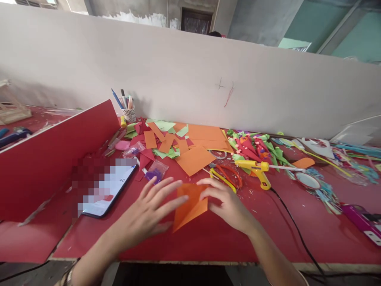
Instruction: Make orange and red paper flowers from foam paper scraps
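An orange paper piece [190,204] with a folded edge lies between my hands near the front of the red table [166,246]. My left hand [153,210] hovers at its left side, fingers spread, the fingertips over the paper's left part. On the right, my right hand [228,202] has its fingers curved around the paper's right edge, thumb side hidden behind the fingers. Just behind the paper is a larger orange sheet [196,159]. Scissors with red handles [235,174] and a yellow-handled tool [223,180] lie behind my right hand.
A phone [110,190] lies left of my left hand, beside a red divider [59,155]. Paper scraps [150,139], a pen cup [129,114] and red-green craft pieces [253,147] line the back. A yellow glue gun [258,171] with a black cord [293,222] is at right.
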`<state>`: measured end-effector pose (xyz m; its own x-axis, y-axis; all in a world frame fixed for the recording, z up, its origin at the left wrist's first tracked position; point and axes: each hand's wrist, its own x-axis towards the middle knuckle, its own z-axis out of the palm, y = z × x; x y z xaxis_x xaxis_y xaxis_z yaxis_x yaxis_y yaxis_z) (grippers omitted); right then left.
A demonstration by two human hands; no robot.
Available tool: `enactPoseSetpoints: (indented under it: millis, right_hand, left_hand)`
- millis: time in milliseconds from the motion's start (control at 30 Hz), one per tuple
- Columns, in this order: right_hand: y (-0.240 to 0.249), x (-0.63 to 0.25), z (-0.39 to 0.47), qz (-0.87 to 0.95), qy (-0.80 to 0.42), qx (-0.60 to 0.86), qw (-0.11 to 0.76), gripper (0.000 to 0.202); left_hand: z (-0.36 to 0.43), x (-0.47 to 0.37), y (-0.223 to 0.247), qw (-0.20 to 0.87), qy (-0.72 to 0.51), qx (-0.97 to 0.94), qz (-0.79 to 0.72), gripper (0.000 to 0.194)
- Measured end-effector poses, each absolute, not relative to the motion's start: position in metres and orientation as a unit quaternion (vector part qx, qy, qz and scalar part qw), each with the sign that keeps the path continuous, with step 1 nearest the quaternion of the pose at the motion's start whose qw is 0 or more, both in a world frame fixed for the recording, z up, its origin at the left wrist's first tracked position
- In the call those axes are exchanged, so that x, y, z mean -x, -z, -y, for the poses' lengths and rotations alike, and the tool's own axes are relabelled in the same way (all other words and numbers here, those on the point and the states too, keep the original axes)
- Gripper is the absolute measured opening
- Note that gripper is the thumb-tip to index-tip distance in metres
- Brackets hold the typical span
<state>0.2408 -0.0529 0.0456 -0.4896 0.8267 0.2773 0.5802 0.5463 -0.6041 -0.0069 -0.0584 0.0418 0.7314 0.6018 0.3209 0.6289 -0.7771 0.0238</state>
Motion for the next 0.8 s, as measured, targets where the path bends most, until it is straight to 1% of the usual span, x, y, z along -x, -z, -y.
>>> enactPoseSetpoints:
  millis: [100,133,267,367,467,633,700,800]
  right_hand:
    - [-0.045,-0.237,0.053,0.838,-0.208,0.419,0.28,0.031]
    - [-0.044,-0.238,0.053,0.837,-0.201,0.425,0.279,0.032]
    - [-0.037,-0.247,0.057,0.836,-0.164,0.455,0.259,0.032]
    - [-0.033,-0.254,0.067,0.842,-0.139,0.472,0.222,0.026]
    - [-0.03,-0.257,0.08,0.858,-0.118,0.467,0.179,0.021]
    - [-0.02,-0.255,0.098,0.857,-0.095,0.484,0.152,0.033]
    - [-0.016,-0.253,0.103,0.843,-0.119,0.503,0.149,0.034]
    - [-0.014,-0.252,0.107,0.818,-0.158,0.532,0.149,0.033]
  left_hand:
    - [0.054,-0.018,-0.043,0.067,0.143,0.946,0.284,0.03]
    - [0.053,-0.022,-0.042,0.072,0.141,0.951,0.266,0.027]
    - [0.048,-0.03,-0.036,0.104,0.126,0.966,0.201,0.023]
    - [0.049,-0.036,-0.027,0.11,0.09,0.972,0.186,0.02]
    - [0.052,-0.041,-0.018,0.076,0.061,0.977,0.187,0.014]
    - [0.058,-0.043,-0.016,0.006,0.039,0.978,0.204,0.007]
    - [0.06,-0.043,-0.021,-0.029,0.019,0.972,0.232,0.008]
    - [0.064,-0.043,-0.027,-0.08,-0.006,0.955,0.286,0.017]
